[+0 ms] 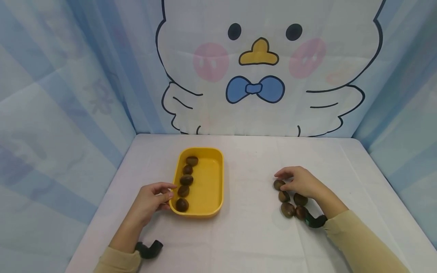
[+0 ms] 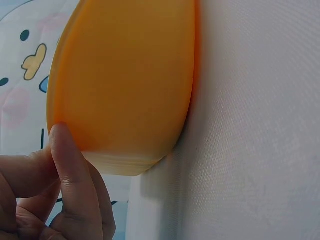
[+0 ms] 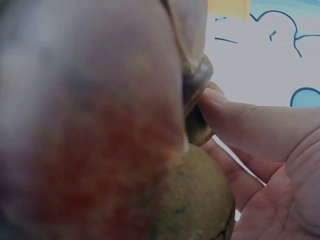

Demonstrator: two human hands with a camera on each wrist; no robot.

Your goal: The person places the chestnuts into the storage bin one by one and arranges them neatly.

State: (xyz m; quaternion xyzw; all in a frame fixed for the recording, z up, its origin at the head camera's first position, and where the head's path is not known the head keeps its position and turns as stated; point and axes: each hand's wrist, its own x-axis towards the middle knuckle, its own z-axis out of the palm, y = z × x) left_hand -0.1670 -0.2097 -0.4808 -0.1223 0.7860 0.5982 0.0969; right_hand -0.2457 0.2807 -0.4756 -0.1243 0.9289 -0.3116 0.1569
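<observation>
In the head view a shallow yellow tray (image 1: 207, 178) holds several smooth brown pebbles (image 1: 186, 179) in a column along its left side. At its left edge my left hand (image 1: 150, 199) grips the rim, and the left wrist view has a fingertip (image 2: 62, 137) against the tray's outer wall (image 2: 125, 85). Over on the right, my right hand (image 1: 302, 182) has thumb and finger about a brown pebble (image 1: 278, 184) at the far end of a loose cluster. The thumb (image 3: 250, 122) presses on it in the right wrist view, where nearer pebbles partly hide the contact.
Several other brown pebbles (image 1: 288, 209) lie close together below the right hand. Dark straps with bulky ends (image 1: 150, 250) are on both wrists. A white cloth (image 1: 252, 239) covers the table, with printed curtains (image 1: 403, 159) rising at the back and both sides.
</observation>
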